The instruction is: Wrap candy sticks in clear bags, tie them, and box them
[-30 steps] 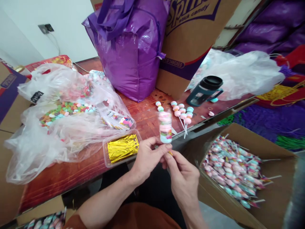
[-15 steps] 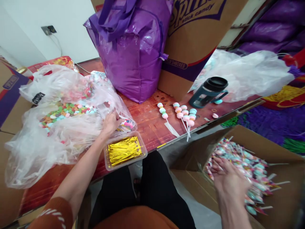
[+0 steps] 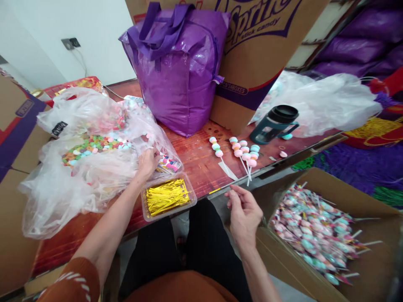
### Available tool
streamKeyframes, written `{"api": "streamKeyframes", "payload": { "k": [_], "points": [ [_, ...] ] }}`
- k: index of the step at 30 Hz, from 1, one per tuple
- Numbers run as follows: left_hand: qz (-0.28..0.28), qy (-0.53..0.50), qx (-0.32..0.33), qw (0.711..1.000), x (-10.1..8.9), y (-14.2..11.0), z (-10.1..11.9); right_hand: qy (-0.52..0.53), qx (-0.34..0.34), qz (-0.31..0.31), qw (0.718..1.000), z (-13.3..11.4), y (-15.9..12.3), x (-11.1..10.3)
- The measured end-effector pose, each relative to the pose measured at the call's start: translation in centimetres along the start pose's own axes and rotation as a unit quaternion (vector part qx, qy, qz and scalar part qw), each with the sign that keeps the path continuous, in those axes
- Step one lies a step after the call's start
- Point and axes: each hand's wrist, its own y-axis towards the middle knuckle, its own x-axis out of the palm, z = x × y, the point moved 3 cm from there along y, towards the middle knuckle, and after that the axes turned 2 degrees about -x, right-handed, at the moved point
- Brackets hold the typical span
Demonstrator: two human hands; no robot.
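My left hand [image 3: 148, 162] is closed in a pinch at the left edge of a stack of small printed plastic bags [image 3: 169, 164]; what its fingertips hold is hidden. Just below it, a clear plastic tub [image 3: 192, 203] contains many gold twist ties [image 3: 166, 196]. My right hand [image 3: 244, 212] is in front of the table edge, fingers loosely curled and apart, with nothing visible in them. Beyond it lie several pastel candy skewers on white sticks [image 3: 244, 152], and one more candy skewer [image 3: 216, 147] is to their left.
Loose ring candies [image 3: 91, 149] lie in clear plastic bags on the left. A purple bag [image 3: 179, 79] and a cardboard box [image 3: 252, 63] stand behind. A lidded bottle [image 3: 275, 123] is at right. Below, an open carton [image 3: 374, 247] contains many wrapped candy skewers [image 3: 310, 230].
My right hand has come out of the carton of wrapped candy skewers and moved left to the table edge. My left hand stays by the printed bags.
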Motion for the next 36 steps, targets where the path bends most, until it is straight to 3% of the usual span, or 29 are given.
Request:
{"api": "streamKeyframes", "payload": {
  "k": [3,6,11,14,16,17,19,22,23,25,28,33,36],
  "points": [
    [0.009,-0.026,-0.004,1.000,-0.8,-0.9,0.6,-0.028,-0.046,-0.041,0.998,-1.4,-0.9,1.3],
    [0.032,-0.101,0.011,0.994,-1.6,-3.4,2.2,-0.045,-0.098,-0.094,0.990,-3.2,-1.4,3.1],
    [0.031,-0.255,0.088,0.962,-1.6,-8.9,7.0,0.012,-0.038,-0.199,0.979,-5.4,-1.8,7.1],
    [0.087,-0.353,0.077,0.928,-0.8,-11.4,8.9,0.046,-0.013,-0.185,0.981,-5.8,-1.6,8.0],
    [0.125,-0.448,0.017,0.885,0.2,-12.6,9.3,0.062,-0.007,-0.148,0.987,-5.7,-1.2,7.5],
    [0.117,-0.501,-0.022,0.857,0.8,-13.1,9.4,0.068,-0.007,-0.134,0.989,-5.6,-1.0,7.2],
    [0.025,-0.612,-0.100,0.784,2.3,-13.9,9.9,0.071,-0.013,-0.119,0.990,-5.5,-0.7,6.5],
    [-0.135,-0.726,-0.202,0.643,3.8,-14.5,10.9,0.079,-0.009,-0.116,0.990,-5.1,-0.3,5.8],
    [-0.152,-0.748,-0.228,0.605,4.0,-14.5,11.2,0.084,-0.007,-0.118,0.989,-4.9,-0.2,5.7],
    [-0.139,-0.773,-0.265,0.560,4.1,-14.0,11.5,0.090,-0.005,-0.122,0.988,-4.7,-0.2,5.7],
    [-0.087,-0.782,-0.278,0.551,4.1,-13.2,11.9,0.091,-0.004,-0.123,0.988,-4.6,-0.2,5.7],
    [-0.032,-0.780,-0.210,0.588,4.0,-13.2,12.8,0.097,0.022,-0.094,0.991,-4.4,0.1,5.8],
    [-0.030,-0.776,-0.195,0.599,3.9,-12.9,12.6,0.085,0.026,-0.086,0.992,-4.4,0.5,5.6]
  ]
}}
